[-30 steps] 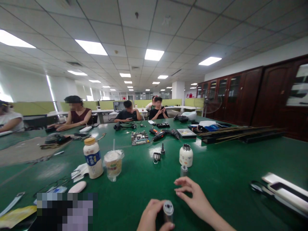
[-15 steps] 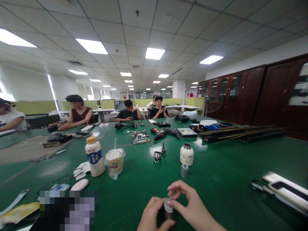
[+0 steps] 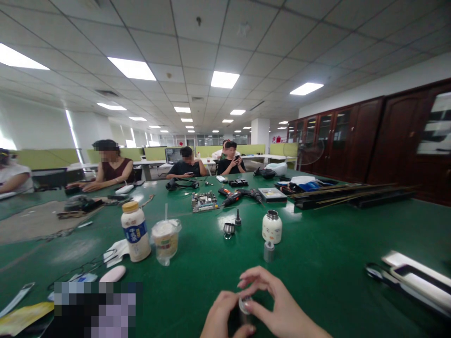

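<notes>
My left hand (image 3: 221,315) grips a small dark cylinder with a silvery top (image 3: 244,306) at the bottom edge of the view. My right hand (image 3: 278,307) arches over it, fingertips pinching its top rim. Just beyond on the green table (image 3: 317,263) stands a small grey cap-like cylinder (image 3: 268,251). Behind it is a white flask (image 3: 272,227) with an open metal mouth. A small metal ring part (image 3: 229,229) and a dark pointed stopper (image 3: 238,218) lie further back.
A white bottle with a tan cap (image 3: 135,231) and a plastic cup with a straw (image 3: 165,240) stand to the left. A circuit board (image 3: 204,201), power drills (image 3: 239,195) and long dark rails (image 3: 352,196) lie at the back. Several people sit on the far side. A white case (image 3: 416,279) lies right.
My right hand came down from hovering open above the table onto the cylinder's top and now pinches it; the left hand kept holding the cylinder, which sank slightly lower in view.
</notes>
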A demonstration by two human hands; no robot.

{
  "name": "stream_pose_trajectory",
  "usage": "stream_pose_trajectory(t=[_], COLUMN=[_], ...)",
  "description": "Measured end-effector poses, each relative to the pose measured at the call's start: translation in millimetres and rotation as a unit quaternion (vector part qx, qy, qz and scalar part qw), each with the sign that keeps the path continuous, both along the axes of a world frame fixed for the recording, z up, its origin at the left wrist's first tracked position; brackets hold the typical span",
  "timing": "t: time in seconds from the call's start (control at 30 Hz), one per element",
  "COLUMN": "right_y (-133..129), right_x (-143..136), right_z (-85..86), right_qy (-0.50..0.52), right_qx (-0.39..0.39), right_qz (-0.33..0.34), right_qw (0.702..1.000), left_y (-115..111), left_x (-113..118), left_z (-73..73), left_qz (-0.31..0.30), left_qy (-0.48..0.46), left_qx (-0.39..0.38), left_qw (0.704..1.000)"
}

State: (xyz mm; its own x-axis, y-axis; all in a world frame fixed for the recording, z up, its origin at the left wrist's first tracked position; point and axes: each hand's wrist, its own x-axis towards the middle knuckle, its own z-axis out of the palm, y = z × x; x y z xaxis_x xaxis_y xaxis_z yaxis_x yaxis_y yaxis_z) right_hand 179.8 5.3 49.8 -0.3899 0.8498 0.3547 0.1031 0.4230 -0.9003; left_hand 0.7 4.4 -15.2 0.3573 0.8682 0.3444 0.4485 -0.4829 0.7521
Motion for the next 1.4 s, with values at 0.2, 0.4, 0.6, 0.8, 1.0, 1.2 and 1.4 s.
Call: stream_pose_trajectory(t=[0.2, 0.4, 0.6, 0.8, 1.0, 1.2, 1.4], right_y=[2.0, 2.2, 40.1, 49.6, 17.1, -3.7, 6.6], right_x=[4.6, -7.0, 24.2, 35.1, 9.1, -6.1, 1.7], right_z=[0.3, -5.4, -24.7, -44.2, -2.2, 3.2, 0.8], right_qy=[0.016, 0.012, 0.045, 0.001, 0.066, -0.017, -0.038], right_qx=[0.027, -0.001, 0.000, -0.034, -0.045, -0.017, 0.037], right_qz=[-0.021, -0.042, -0.118, -0.091, -0.015, 0.007, -0.076], right_qw=[0.999, 0.999, 0.992, 0.995, 0.997, 1.000, 0.996], left_y=[-0.2, -0.9, -1.9, -3.0, -7.0, -9.4, -10.1], left_x=[0.6, 1.1, -0.6, -1.2, 1.7, 3.9, 3.8], left_z=[-0.5, -0.5, 1.9, 1.6, 7.2, 9.7, 13.0], left_qz=[0.000, 0.010, 0.006, 0.009, 0.012, 0.010, 0.019], left_qy=[0.003, 0.005, 0.008, 0.003, -0.005, -0.024, -0.007], left_qx=[-0.011, 0.002, 0.010, 0.008, -0.010, -0.013, -0.030], left_qw=[1.000, 1.000, 1.000, 1.000, 1.000, 1.000, 0.999])
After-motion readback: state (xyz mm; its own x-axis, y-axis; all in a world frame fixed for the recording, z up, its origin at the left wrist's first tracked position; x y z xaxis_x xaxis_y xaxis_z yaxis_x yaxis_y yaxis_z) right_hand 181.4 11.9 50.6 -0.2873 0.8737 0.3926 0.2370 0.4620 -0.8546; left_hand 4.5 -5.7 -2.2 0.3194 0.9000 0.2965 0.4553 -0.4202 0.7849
